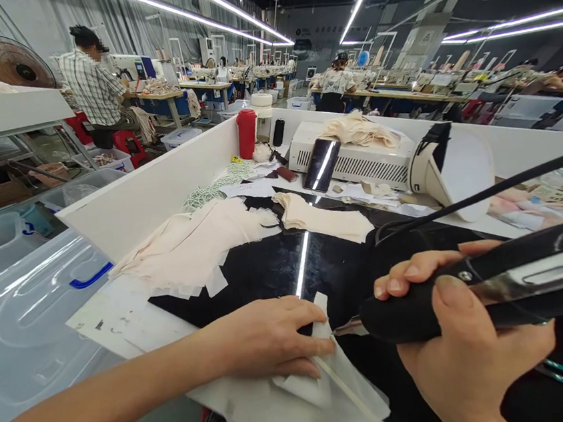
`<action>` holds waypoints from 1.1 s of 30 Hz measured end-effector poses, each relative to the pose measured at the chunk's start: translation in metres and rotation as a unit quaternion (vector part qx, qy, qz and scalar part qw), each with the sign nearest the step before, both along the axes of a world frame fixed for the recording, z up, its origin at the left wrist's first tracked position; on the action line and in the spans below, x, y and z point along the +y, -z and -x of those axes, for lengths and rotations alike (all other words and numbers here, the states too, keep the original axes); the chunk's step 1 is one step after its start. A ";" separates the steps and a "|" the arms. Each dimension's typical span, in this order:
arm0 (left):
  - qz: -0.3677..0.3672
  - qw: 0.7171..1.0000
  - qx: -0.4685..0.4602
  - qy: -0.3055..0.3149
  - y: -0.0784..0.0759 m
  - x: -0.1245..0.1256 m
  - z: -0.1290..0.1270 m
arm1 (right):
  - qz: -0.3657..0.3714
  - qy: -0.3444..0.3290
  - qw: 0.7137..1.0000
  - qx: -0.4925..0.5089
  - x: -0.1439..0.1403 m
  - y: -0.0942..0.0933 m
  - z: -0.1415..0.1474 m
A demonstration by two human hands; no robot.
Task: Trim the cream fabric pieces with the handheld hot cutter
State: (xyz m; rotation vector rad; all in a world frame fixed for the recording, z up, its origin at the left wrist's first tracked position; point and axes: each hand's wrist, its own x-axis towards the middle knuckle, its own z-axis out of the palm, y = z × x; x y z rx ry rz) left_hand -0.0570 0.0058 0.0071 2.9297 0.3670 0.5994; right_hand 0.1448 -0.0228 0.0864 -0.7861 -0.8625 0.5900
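Note:
My right hand (469, 345) grips a black handheld tool (510, 284) with a cord running up to the right. Its tip touches a narrow cream strip on a white sheet of paper (330, 384). My left hand (269, 336) lies flat on that sheet, fingers together, pressing it onto the glossy black work surface (268, 273). Beyond the hands lie a pile of cream fabric pieces (189, 247) and a folded cream piece (325, 220).
A white machine box (356, 159) with a phone leaning on it, a red bottle (247, 133) and a white stand (450, 166) sit at the back. Clear plastic bins (20, 312) stand left of the white partition (149, 191). Other people work at distant tables.

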 end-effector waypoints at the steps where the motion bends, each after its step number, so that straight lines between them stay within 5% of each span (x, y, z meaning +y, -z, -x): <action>1: 0.001 1.000 0.000 -0.002 0.000 0.000 0.000 | 0.003 -0.001 1.000 0.001 0.001 0.001 0.001; 20: 0.053 0.998 0.011 -0.018 -0.003 0.000 0.004 | -0.022 -0.008 0.999 -0.049 0.014 0.014 -0.003; 24: 0.095 0.993 0.004 -0.068 -0.011 -0.005 0.001 | -0.023 -0.006 0.996 -0.090 0.014 0.012 -0.021; 33: -0.011 0.997 -0.016 -0.072 -0.002 -0.013 -0.031 | 0.101 0.043 0.949 -0.294 0.012 0.029 -0.085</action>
